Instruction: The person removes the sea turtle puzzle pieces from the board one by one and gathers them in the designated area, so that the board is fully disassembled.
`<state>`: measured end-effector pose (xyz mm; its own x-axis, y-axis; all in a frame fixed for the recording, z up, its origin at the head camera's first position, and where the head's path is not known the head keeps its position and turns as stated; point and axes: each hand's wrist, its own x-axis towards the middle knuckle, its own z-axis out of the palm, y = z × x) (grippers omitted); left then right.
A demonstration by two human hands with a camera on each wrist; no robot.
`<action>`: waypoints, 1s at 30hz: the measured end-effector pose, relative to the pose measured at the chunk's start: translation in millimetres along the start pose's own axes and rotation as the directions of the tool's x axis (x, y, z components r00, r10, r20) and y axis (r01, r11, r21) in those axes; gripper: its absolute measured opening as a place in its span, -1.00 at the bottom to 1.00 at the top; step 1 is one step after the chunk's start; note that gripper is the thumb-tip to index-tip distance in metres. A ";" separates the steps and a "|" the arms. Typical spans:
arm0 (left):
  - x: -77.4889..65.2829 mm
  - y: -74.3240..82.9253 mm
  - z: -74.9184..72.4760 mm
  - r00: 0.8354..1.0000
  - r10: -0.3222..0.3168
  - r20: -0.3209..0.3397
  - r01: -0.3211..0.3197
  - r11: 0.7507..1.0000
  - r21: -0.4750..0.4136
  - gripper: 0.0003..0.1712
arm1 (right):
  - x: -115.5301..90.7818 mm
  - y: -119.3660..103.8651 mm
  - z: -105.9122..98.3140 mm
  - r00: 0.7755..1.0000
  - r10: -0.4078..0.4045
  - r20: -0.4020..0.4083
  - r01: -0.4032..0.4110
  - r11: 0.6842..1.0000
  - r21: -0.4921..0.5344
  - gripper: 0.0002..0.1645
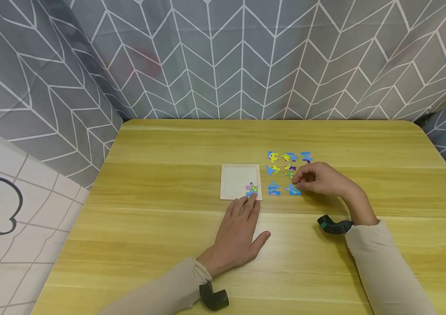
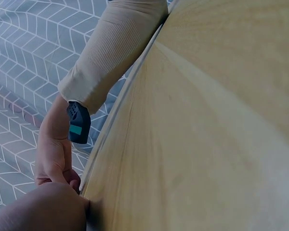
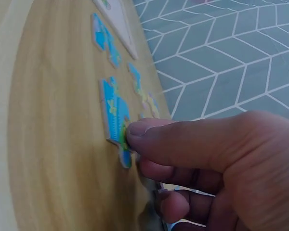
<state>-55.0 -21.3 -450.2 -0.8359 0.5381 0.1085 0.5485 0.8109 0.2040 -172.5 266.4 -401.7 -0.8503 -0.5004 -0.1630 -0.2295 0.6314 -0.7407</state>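
Note:
A square, pale wooden puzzle tray (image 1: 237,179) lies mid-table, with a pink, green and blue jigsaw piece (image 1: 251,189) in its lower right corner. My left hand (image 1: 237,236) lies spread with straight fingers, its fingertips at the tray's near edge and touching that piece. At the right, my right hand (image 1: 323,180) curls its fingers and pinches a small green-and-blue jigsaw piece (image 3: 124,132) between thumb and fingers; the hand partly covers it. Just under the thumb, a blue jigsaw piece (image 1: 293,189) lies on the table. In the left wrist view, the left hand's fingers are hidden.
Several loose jigsaw pieces lie in rough rows right of the tray, among them a yellow-and-blue piece (image 1: 272,156), a purple-and-blue one (image 1: 306,156) and a blue one (image 1: 274,188). A grey patterned curtain (image 1: 242,61) hangs behind the wooden table (image 1: 159,183).

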 end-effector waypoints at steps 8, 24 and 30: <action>-0.6 0.1 0.5 1.000 0.005 -0.001 -0.005 1.000 0.002 -0.12 | -0.2 0.1 0.6 0.999 -0.027 -0.030 0.026 0.999 -0.037 -0.93; 0.4 -1.4 -0.2 1.000 0.008 -0.010 -0.008 1.000 -0.003 -0.12 | 14.1 -12.9 18.3 0.989 -0.129 -0.066 0.131 0.991 0.022 -0.86; 0.5 -2.0 1.4 0.999 0.016 -0.030 -0.017 1.000 -0.012 -0.12 | 17.0 -13.3 22.7 0.985 -0.160 -0.061 0.161 0.987 0.022 -0.84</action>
<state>-56.4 -22.3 -451.9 -0.8272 0.5439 0.1413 0.5619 0.7991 0.2137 -173.1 236.1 -409.4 -0.8302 -0.5574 -0.0024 -0.3529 0.5290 -0.7717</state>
